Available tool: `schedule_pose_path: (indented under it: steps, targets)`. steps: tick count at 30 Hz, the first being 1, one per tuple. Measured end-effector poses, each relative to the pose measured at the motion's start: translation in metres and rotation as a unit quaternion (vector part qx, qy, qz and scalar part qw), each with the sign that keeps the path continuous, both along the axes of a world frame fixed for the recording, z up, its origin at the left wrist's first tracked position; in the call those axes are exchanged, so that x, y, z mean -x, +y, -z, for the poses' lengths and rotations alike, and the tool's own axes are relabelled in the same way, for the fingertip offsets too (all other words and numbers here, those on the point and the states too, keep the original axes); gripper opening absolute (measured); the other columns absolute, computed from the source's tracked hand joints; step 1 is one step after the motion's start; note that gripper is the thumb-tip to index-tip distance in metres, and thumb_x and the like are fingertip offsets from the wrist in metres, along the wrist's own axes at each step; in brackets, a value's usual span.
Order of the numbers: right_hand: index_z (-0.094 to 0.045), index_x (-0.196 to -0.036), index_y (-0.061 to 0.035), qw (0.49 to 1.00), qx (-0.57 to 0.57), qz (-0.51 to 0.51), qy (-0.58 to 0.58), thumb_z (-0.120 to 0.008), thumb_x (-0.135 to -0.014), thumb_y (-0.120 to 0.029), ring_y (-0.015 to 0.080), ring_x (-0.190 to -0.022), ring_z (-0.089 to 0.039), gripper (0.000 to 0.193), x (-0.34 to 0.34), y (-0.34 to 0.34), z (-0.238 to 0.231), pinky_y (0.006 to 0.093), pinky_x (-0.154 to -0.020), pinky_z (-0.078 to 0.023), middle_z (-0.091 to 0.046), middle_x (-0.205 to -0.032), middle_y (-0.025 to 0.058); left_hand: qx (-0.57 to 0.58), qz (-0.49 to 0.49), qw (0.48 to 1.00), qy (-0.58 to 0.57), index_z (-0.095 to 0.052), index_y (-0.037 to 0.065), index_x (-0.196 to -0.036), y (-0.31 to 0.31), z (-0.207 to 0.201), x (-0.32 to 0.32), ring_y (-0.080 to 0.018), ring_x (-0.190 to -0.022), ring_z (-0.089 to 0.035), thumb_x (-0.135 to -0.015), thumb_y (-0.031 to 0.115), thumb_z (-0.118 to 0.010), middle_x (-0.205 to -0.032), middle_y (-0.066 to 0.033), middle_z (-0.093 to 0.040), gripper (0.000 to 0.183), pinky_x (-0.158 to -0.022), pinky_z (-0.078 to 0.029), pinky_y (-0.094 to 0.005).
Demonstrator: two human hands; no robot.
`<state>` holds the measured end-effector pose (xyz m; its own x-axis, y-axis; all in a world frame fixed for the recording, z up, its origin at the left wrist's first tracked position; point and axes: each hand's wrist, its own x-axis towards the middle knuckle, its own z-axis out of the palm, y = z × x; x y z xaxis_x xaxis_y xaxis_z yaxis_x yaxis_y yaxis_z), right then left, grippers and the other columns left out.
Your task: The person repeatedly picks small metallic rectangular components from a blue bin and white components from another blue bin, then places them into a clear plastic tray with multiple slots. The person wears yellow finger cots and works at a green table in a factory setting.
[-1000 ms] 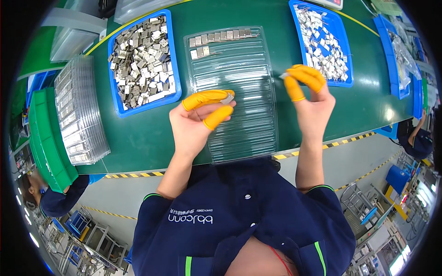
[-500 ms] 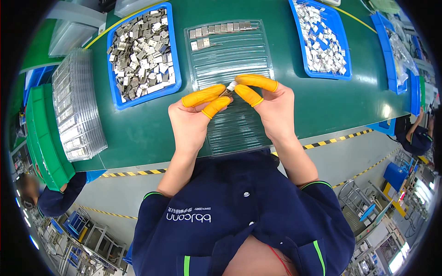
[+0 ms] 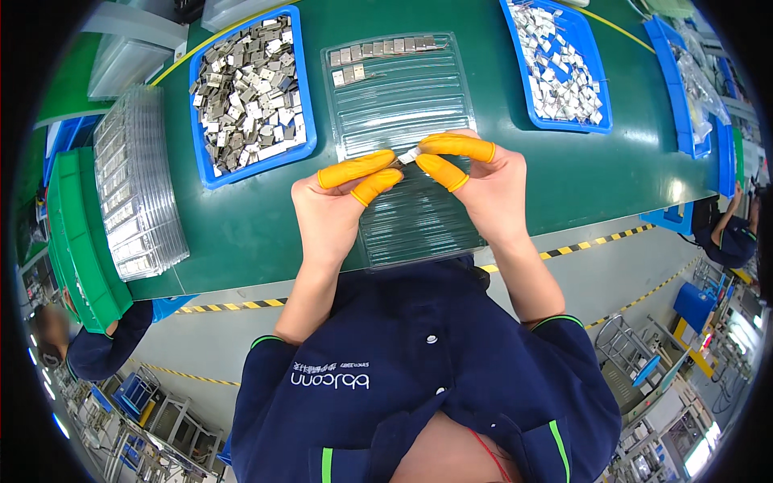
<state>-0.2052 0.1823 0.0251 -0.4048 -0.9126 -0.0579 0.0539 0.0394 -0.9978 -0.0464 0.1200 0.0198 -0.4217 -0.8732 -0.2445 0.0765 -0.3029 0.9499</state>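
Observation:
My left hand (image 3: 328,217) pinches a small metal USB connector piece (image 3: 397,163) between yellow-cotted thumb and finger, which cover most of it. In the yellow-cotted fingertips of my right hand (image 3: 495,189) is a small white connector piece (image 3: 410,155). The two pieces meet end to end; whether one is inside the other I cannot tell. Beneath both hands lies a clear ribbed plastic tray (image 3: 394,109). Several metal connectors (image 3: 378,50) stand in its far row, and a few whitish ones (image 3: 349,76) in the row below.
Left of the tray, a blue bin (image 3: 309,121) holds a heap of metal connector shells. A second blue bin (image 3: 599,68) at the right has white pieces with thin pins. Stacked clear trays (image 3: 141,185) and a green crate (image 3: 76,233) stand far left. Other people sit at both sides.
My right hand has shifted slightly to the right, and more of the white piece shows between the hands. My left hand has barely moved.

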Motion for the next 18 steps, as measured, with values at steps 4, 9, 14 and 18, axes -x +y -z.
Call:
schedule_pose_path:
  steps: [4, 9, 14, 18]
  targets:
    - [-0.068, -0.091, 0.0012, 0.997, -0.035, -0.037, 0.062, -0.07, -0.073, 0.0, 0.0119, -0.082, -0.061, 0.018, 0.008, 0.003, -0.004, 0.0239, -0.076, -0.047, -0.067, -0.09, 0.0064, 0.055, 0.027, 0.998, -0.034, -0.062, -0.01, -0.099, -0.002, 0.0, -0.002, -0.0233, -0.079, -0.066, -0.076, -0.003, -0.066, -0.089, -0.0165, -0.065, 0.024, -0.072, -0.054, -0.0293]
    - [-0.068, -0.09, 0.0018, 0.993, -0.088, -0.066, -0.03, -0.069, -0.074, -0.001, 0.0095, -0.079, -0.062, 0.016, 0.019, 0.004, -0.014, 0.0221, -0.075, -0.048, -0.068, -0.087, 0.0044, -0.005, 0.054, 0.998, 0.008, -0.063, -0.008, -0.099, 0.002, -0.01, -0.002, -0.0216, -0.079, -0.066, -0.076, -0.004, -0.066, -0.09, -0.0153, -0.066, 0.023, -0.073, -0.054, -0.0284]
    - [-0.069, -0.088, 0.0003, 0.996, -0.043, -0.036, 0.067, -0.071, -0.072, -0.001, 0.0111, -0.078, -0.062, 0.016, 0.006, 0.005, -0.012, 0.0233, -0.075, -0.048, -0.068, -0.085, 0.0067, 0.015, 0.013, 1.0, -0.005, -0.065, -0.006, -0.097, 0.006, -0.015, -0.002, -0.0179, -0.079, -0.065, -0.076, -0.005, -0.066, -0.088, -0.0131, -0.067, 0.022, -0.073, -0.053, -0.0267]
    - [-0.07, -0.084, -0.001, 0.983, -0.06, -0.07, 0.156, -0.072, -0.069, -0.001, 0.0125, -0.079, -0.062, 0.015, 0.004, 0.005, -0.021, 0.0245, -0.075, -0.048, -0.067, -0.083, 0.0083, 0.028, 0.02, 0.999, -0.017, -0.066, -0.005, -0.095, 0.004, -0.009, -0.007, -0.0136, -0.076, -0.063, -0.075, -0.004, -0.067, -0.089, -0.01, -0.067, 0.02, -0.07, -0.052, -0.0248]
